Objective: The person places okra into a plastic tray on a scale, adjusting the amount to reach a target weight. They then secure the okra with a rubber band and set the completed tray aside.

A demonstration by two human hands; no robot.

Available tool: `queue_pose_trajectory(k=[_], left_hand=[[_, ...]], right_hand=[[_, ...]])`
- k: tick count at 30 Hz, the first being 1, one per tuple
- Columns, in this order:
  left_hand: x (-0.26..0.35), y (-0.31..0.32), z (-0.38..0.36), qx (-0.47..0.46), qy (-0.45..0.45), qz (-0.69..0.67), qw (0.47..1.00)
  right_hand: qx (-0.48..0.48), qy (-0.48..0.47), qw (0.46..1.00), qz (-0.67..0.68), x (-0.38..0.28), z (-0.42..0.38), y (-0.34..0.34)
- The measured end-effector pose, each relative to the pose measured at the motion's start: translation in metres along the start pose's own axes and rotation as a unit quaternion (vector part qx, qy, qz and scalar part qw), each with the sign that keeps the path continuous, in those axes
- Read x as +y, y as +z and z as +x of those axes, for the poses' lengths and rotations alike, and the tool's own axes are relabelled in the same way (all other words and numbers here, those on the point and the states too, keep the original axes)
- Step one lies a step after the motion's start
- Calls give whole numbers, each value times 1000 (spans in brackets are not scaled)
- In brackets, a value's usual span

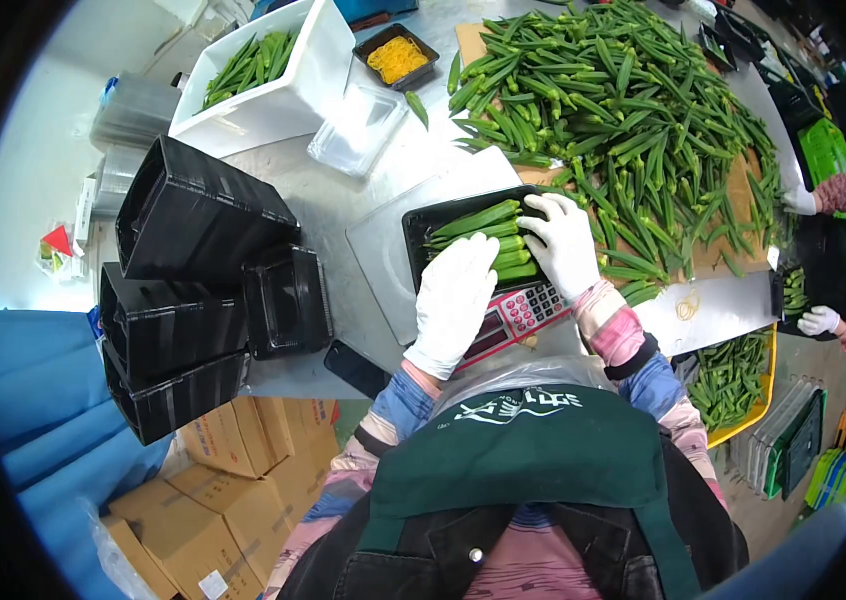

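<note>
Okra pods [495, 240] lie side by side in a black tray [417, 240], which rests on a kitchen scale with a red keypad panel [533, 309]. My left hand [456, 300], in a white glove, lies over the near left part of the tray with its fingers stretched out on the pods. At the tray's right end is my right hand [563, 245], also gloved in white. Its fingers are apart and bent, touching the pod ends and the rim. The left palm and fingers cover part of the okra.
A large okra heap [633, 120] spreads over cardboard to the right. Stacked black trays [198, 210] and a phone [356, 368] are at left. Behind stand a white foam box [318, 75] and a tray of yellow bands [398, 60]. A co-worker's gloved hands [819, 320] are far right.
</note>
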State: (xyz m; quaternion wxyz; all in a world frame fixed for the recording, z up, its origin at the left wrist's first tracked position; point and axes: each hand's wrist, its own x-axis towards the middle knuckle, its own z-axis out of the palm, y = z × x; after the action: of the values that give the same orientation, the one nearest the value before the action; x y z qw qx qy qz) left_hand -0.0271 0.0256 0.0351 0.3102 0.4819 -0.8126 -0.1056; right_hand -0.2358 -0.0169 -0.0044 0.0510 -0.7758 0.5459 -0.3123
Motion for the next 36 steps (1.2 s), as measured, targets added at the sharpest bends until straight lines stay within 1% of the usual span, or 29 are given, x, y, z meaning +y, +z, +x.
queue_pose_trajectory(k=[2,5,7,9,10,13,14,15,16,17,18,19,21,23,26,29,31,32,33,35,36], left_hand=[[-4,2,-5,22,5,-20,1000],[-7,3,-7,35,7,-30,999],[-9,6,-7,42,7,-38,998],[-9,5,-3,28,-3,-32,999],[-8,2,-2,20,-8,-30,999],[-3,-18,6,70,-31,-36,996],[-7,-27,5,87,-59,-25,994],[-19,-35,2,114,-74,-44,990],[-27,-42,0,154,-120,-80,978],[-40,-50,-6,175,-163,-74,968],[-54,-56,-12,190,-215,-109,952],[-65,-60,-19,226,-255,-168,925],[-75,-75,-26,252,-278,-179,910],[-83,-81,-33,274,-292,-181,899],[-82,-80,-36,276,-288,-181,899],[-65,-71,-29,248,-266,-160,918],[-49,-61,-24,206,-235,-120,942],[-44,-52,-24,185,-220,-142,947],[-36,-45,-23,154,-181,-106,966],[-24,-31,-20,118,-110,-72,984],[-20,-24,-18,97,-97,-44,990]], right_hand=[[-29,-7,999,-21,2,6,3],[-45,-2,999,0,8,11,5],[-39,2,999,9,11,12,10],[-31,6,999,14,13,10,13],[-2,13,999,33,13,10,12],[85,32,992,91,12,6,7],[99,62,989,88,10,1,-3],[100,76,990,70,17,-8,-6],[98,99,986,95,25,-18,-8],[94,121,981,120,28,-28,-10],[101,171,968,152,27,-37,-11],[93,178,968,149,33,-48,-12],[67,202,964,158,29,-57,-21],[57,195,967,154,24,-57,-23],[55,171,975,132,8,-41,-22],[38,104,989,95,-4,-19,-17],[11,85,994,63,-2,-10,-7],[9,72,997,42,-4,-6,-5],[6,58,998,20,-5,-2,-4],[-19,36,999,1,-6,-1,1],[-31,37,999,-4,-6,-2,2]])
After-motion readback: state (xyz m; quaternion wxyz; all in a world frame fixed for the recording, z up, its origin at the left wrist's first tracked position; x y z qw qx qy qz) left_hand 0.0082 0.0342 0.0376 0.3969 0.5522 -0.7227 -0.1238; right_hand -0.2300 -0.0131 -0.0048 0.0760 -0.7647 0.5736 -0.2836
